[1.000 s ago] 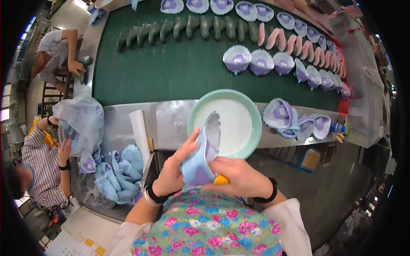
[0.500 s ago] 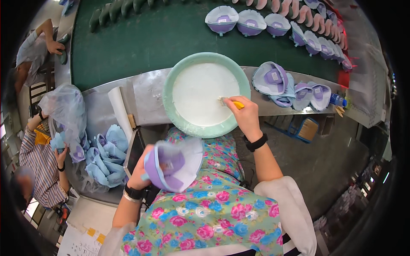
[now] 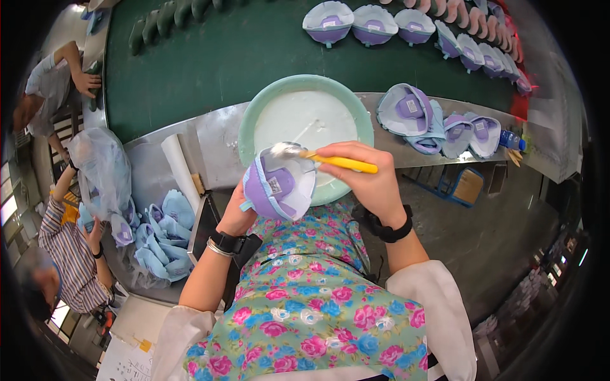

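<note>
bowl (image 3: 251, 120): white glue, probably | shoe upper (image 3: 279, 184): brush (image 3: 318, 157) inside

A shoe factory: shoe uppers (image 3: 406, 111) lined along a green conveyor belt (image 3: 210, 63)

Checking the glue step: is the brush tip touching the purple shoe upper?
Touching. In the head view the brush, in the right hand, has its white bristles on the purple shoe upper that the left hand holds.

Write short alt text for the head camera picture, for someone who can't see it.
A person's left hand holds a lilac shoe upper while the right hand brushes white glue inside it with a yellow brush, above a green bowl on a metal bench.
</note>
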A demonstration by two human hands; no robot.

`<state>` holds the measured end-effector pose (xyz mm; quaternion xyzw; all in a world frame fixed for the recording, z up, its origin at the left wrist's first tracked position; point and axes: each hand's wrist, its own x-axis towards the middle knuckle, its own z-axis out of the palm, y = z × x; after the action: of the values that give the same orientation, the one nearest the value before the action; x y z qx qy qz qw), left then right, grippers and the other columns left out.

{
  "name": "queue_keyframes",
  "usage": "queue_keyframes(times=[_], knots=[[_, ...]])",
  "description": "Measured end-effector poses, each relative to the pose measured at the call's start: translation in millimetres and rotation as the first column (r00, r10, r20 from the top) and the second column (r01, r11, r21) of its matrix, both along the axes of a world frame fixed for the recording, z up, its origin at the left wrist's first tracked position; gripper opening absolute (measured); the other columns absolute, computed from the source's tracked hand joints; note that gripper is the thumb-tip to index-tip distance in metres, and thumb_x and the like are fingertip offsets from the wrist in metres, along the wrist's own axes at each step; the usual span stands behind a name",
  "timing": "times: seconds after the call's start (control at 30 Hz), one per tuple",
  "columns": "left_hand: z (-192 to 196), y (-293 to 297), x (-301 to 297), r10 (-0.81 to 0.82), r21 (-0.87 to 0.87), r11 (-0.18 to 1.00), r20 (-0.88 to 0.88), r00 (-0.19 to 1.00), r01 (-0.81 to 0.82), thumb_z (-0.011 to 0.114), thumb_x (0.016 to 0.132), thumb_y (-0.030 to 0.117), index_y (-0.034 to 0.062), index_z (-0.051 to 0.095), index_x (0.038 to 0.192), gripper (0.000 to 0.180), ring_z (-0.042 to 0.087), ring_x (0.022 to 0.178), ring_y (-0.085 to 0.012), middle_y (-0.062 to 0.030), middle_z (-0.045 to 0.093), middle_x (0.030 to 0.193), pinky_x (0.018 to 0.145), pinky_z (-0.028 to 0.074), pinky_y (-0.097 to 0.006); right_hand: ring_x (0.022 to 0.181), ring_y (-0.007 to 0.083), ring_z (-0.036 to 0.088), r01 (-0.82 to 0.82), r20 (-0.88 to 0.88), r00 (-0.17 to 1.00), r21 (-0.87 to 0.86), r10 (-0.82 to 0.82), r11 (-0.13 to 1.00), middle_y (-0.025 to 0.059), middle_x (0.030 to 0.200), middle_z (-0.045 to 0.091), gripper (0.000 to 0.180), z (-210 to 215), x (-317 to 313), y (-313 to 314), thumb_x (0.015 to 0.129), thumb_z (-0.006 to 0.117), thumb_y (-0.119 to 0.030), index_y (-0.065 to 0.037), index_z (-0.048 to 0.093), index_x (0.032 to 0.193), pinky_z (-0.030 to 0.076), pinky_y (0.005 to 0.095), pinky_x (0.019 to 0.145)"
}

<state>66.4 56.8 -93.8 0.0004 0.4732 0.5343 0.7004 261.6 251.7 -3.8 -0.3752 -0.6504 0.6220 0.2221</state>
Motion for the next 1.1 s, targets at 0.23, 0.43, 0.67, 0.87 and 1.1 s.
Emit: queue_keyframes(times=[0.23, 0.43, 0.67, 0.87, 1.1], knots=[[9, 12, 0, 0.026, 0.098, 0.995, 0.022, 0.999, -0.028, 0.062, 0.088, 0.004, 0.0128, 0.036, 0.144, 0.062, 0.054, 0.115, -0.0145, -0.0031, 0.052, 0.132, 0.097, 0.047, -0.032, 0.076, 0.0120, 0.064, 0.186, 0.062, 0.981, -0.065, -0.182, 0.980, 0.0082, 0.086, 0.070, 0.018, -13, 14, 13, 0.079, 0.073, -0.004, 0.000, 0.071, 0.096, 0.050, 0.0236, 0.069], [12, 34, -6, 0.096, 0.164, 0.984, -0.127, 0.987, -0.074, 0.059, 0.090, 0.002, 0.0155, 0.041, 0.141, 0.056, 0.059, 0.100, -0.0095, 0.0024, 0.062, 0.110, 0.090, 0.050, -0.029, 0.050, 0.0062, 0.057, 0.331, 0.267, 0.917, -0.096, -0.296, 0.939, 0.0027, 0.058, 0.063, 0.022, -7, 18, -4, 0.079, 0.076, -0.020, 0.001, 0.069, 0.077, 0.045, 0.0213, 0.048], [16, 43, -13, 0.193, 0.247, 0.958, -0.184, 0.964, -0.145, 0.057, 0.091, 0.003, 0.0140, 0.045, 0.135, 0.047, 0.060, 0.096, -0.0105, 0.0001, 0.062, 0.107, 0.086, 0.051, -0.028, 0.055, 0.0064, 0.060, 0.236, 0.144, 0.966, -0.146, -0.216, 0.961, 0.0030, 0.062, 0.065, 0.019, 45, 12, -29, 0.079, 0.076, -0.017, 0.001, 0.069, 0.077, 0.046, 0.0206, 0.051], [39, 51, -12, 0.309, 0.105, 0.947, -0.027, 0.951, -0.305, 0.052, 0.095, 0.009, 0.0036, 0.054, 0.120, 0.025, 0.061, 0.099, -0.0183, -0.0070, 0.061, 0.112, 0.085, 0.053, -0.034, 0.059, 0.0076, 0.061, 0.268, 0.241, 0.925, 0.131, -0.293, 0.954, 0.0047, 0.065, 0.066, 0.016, 26, 11, -3, 0.076, 0.077, -0.012, 0.001, 0.068, 0.080, 0.048, 0.0224, 0.056], [26, 44, -34, 0.107, -0.214, 0.977, 0.563, 0.819, 0.019, 0.054, 0.086, 0.033, 0.0030, 0.059, 0.107, 0.037, 0.047, 0.039, -0.0144, -0.0084, 0.062, 0.069, 0.034, 0.039, -0.024, 0.078, 0.0168, 0.067, -0.004, 0.019, 1.000, 0.229, 0.000, 0.974, 0.0087, 0.089, 0.070, 0.016, 63, -3, 10, 0.074, 0.076, -0.003, -0.001, 0.070, 0.088, 0.051, 0.0261, 0.068]])
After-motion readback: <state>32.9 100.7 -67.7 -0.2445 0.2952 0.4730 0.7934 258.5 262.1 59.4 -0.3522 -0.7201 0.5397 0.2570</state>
